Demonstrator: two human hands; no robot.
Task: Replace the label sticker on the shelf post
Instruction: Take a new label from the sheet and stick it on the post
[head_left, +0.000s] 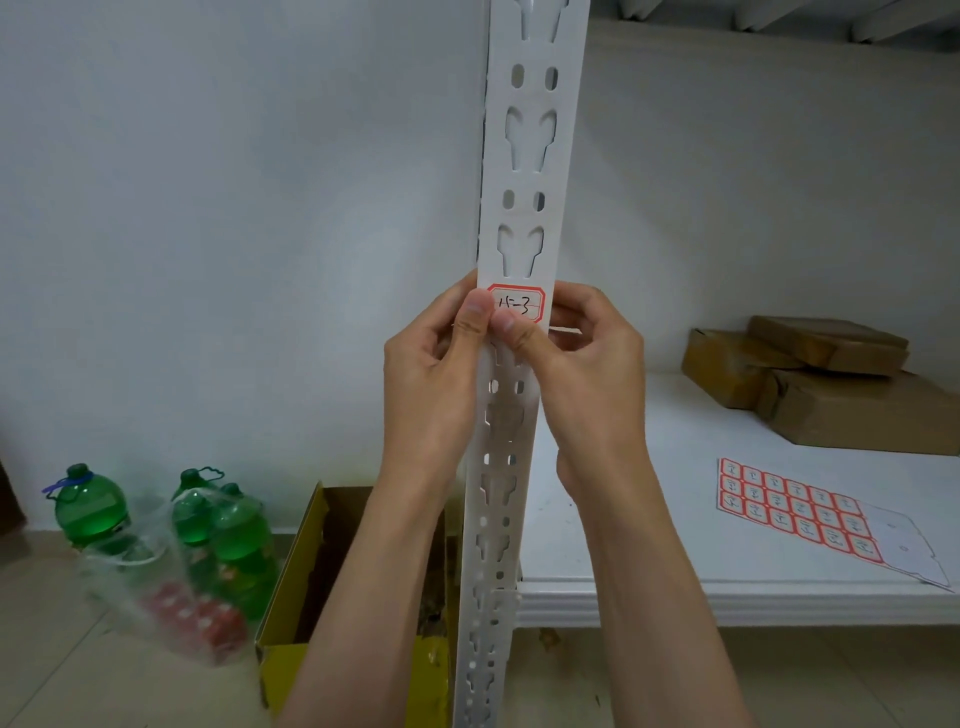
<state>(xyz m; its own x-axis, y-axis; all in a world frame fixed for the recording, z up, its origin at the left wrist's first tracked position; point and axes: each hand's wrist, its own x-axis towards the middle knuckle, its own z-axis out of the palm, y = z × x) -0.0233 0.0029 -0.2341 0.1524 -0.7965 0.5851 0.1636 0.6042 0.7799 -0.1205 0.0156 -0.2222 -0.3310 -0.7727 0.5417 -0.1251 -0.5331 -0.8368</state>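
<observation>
Bottles (208, 525) of green liquid stand on the floor at far left, partly wrapped in a clear plastic bag (156, 587), beside an open yellow box (311, 613). At centre I see my left hand (431, 384) with fingers curled round the white shelf post (524, 182), its thumb pressing the left edge of the label sticker (519, 304), a red-bordered tag marked in pen and lying flat on the post face. My right hand (587, 374) grips the post from the other side, thumb touching the sticker's lower edge. Farther right, on the white shelf (649, 587), lie a sticker sheet (795, 512) and brown-wrapped parcels (841, 384).
</observation>
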